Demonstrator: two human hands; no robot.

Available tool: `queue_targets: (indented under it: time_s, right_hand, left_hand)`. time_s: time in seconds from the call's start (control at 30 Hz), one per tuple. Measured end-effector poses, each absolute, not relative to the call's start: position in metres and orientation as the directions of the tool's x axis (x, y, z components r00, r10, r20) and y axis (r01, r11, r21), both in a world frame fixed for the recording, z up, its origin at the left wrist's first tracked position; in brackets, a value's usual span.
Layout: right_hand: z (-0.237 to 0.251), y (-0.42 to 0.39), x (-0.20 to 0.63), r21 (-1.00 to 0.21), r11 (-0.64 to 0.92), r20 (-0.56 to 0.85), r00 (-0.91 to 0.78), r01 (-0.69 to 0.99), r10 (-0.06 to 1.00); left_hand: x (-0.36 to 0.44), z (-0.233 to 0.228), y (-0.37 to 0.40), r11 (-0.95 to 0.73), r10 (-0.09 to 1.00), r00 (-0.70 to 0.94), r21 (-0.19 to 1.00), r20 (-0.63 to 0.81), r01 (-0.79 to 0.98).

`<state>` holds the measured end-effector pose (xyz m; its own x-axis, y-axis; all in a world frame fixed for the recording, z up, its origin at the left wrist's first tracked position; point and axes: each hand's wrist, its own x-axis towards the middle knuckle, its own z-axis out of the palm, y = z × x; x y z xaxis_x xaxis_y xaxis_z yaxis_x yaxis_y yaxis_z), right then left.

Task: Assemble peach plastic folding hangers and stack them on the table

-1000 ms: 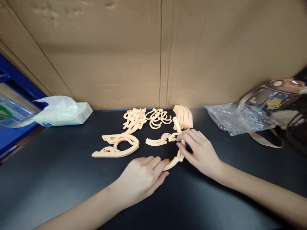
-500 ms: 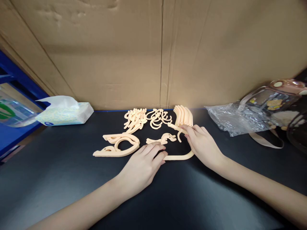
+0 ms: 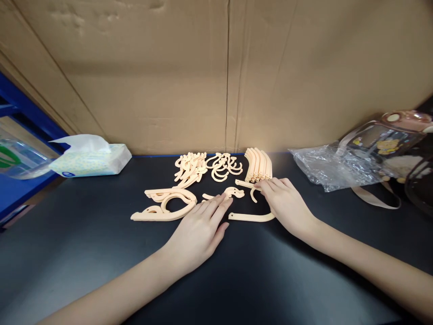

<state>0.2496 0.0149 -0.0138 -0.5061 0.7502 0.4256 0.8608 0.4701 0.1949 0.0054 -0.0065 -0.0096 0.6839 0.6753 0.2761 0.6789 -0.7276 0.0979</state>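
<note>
My left hand (image 3: pixel 204 225) lies low over the black table with its fingers stretched out and the thumb apart. Its fingertips touch a small beige piece (image 3: pixel 233 192) with a curved, holed end; part of that piece is hidden under them. My right hand (image 3: pixel 287 203) is closed, thumb and fingers on a beige curved strip (image 3: pixel 244 183) whose other end is covered. A small hook (image 3: pixel 253 195) hangs below that strip by the fingertips. Beneath the right hand, a curved arm piece (image 3: pixel 250 217) with a hole at its end lies on the table.
Joined beige pieces shaped like a folding clothes hanger (image 3: pixel 169 216) lie left. Behind are piles of small pieces (image 3: pixel 189 167), hooks (image 3: pixel 221 167) and stacked curved arms (image 3: pixel 259 164). A tissue pack (image 3: pixel 98 160) stands left; a clear plastic bag (image 3: pixel 328 167) and a bottle (image 3: pixel 379 140) lie right.
My left hand has let go of the curved arm piece's end and moved slightly up and left onto the small holed piece. The strip at my right hand has shifted slightly down.
</note>
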Motion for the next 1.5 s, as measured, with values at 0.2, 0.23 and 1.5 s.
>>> queue_targets:
  time_s: [0.2, 0.23, 1.5]
  right_hand:
    - [-0.013, 0.016, 0.253, 0.170, 0.488, 0.436, -0.509, 0.856, 0.742]
    - [-0.013, 0.016, 0.253, 0.181, 0.486, 0.437, -0.513, 0.855, 0.739]
    - [-0.007, -0.007, 0.234, 0.296, 0.721, 0.562, -0.725, 0.627, 0.399]
  left_hand:
    - [0.008, -0.007, -0.009, -0.723, 0.639, 0.689, -0.040, 0.342, 0.690]
    - [0.008, -0.007, -0.009, -0.718, 0.636, 0.688, -0.058, 0.351, 0.693]
    - [0.002, -0.003, -0.013, -0.640, 0.672, 0.588, -0.047, 0.451, 0.767]
